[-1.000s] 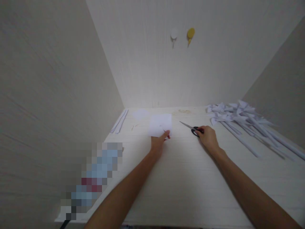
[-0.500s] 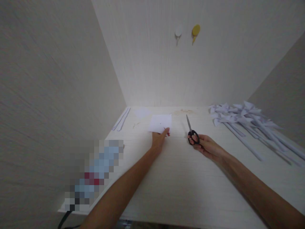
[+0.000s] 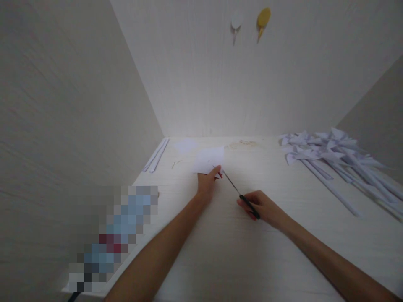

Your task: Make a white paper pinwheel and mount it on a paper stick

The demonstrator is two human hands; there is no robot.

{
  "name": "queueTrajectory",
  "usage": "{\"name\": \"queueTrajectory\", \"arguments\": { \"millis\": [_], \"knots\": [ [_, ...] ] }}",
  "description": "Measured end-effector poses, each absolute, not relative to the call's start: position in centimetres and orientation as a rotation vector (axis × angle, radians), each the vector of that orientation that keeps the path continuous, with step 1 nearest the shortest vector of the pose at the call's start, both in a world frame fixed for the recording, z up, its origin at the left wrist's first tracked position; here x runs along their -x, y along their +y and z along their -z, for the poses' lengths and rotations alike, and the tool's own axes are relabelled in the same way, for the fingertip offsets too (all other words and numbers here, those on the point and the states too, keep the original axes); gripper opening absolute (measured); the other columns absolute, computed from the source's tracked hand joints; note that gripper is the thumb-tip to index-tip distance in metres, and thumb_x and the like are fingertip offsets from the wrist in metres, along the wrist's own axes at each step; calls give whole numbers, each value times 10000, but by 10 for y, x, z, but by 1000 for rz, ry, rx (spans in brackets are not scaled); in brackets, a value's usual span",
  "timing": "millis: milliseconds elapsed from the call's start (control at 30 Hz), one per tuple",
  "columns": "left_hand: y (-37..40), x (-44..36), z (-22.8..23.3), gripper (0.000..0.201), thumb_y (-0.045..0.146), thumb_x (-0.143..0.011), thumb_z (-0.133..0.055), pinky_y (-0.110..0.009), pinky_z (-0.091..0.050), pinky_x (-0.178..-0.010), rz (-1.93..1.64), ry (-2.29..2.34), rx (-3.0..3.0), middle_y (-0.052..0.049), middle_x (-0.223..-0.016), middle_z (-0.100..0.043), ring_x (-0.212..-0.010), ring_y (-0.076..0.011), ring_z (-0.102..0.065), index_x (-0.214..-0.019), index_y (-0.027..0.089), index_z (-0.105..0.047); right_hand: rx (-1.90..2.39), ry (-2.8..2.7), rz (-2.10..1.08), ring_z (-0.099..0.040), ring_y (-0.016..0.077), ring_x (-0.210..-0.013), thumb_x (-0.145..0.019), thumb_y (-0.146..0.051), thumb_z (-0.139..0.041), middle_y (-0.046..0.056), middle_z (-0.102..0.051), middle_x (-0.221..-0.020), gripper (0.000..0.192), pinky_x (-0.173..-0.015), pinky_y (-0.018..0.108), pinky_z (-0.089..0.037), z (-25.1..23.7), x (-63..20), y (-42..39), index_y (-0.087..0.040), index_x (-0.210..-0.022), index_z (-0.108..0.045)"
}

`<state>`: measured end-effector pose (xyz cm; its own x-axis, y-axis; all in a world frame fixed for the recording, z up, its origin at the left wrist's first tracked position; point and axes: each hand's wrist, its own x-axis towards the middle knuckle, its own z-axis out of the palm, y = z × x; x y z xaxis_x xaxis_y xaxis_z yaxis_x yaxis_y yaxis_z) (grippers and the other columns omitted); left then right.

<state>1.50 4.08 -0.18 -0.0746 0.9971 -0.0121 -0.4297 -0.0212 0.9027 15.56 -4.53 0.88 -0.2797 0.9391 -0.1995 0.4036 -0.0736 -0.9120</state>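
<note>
The white sheet (image 3: 208, 156) is at the middle of the scene, toward the far side, over the pale tabletop (image 3: 217, 251). It is thin, plain and roughly square, its surface fairly flat and its edges crisp. A tiny dark speck shows near its centre, and a short dark line lies beside the thumb; whether that line is a cut or a mark, I cannot tell.

The left hand (image 3: 206, 184) pinches the sheet's near right corner, thumb on top and the other fingers mostly hidden beneath. The right hand (image 3: 262, 205), nearer and to the right, is closed around the black handles of the scissors (image 3: 244, 199). These are seen almost edge-on, as a thin line pointing far and left, the tip right by the sheet's held corner; contact is unclear.

Just beyond the sheet to the left lies another white sheet (image 3: 185, 145), with two narrow paper rolls (image 3: 157, 155) farther left. At the far right, white paper pinwheels (image 3: 329, 147) on rolled sticks are heaped together. A blurred-out object (image 3: 126, 222) occupies the near left.
</note>
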Motion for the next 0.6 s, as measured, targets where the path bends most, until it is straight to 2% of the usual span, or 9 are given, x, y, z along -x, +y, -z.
{"name": "queueTrajectory", "arguments": {
  "millis": [600],
  "knots": [
    [37, -18, -3, 173, 196, -524, -655, -218, -389, -486, -1491, 922, -763, 43, -562, -539, -476, -72, -485, -630, 159, -523, 1554, -1702, -1328, -332, 75, -379, -697, -499, -522, -31, -401, -394, 428, -386, 226, -231, -9, -157, -49, -178, -440, -400]
  ]
}}
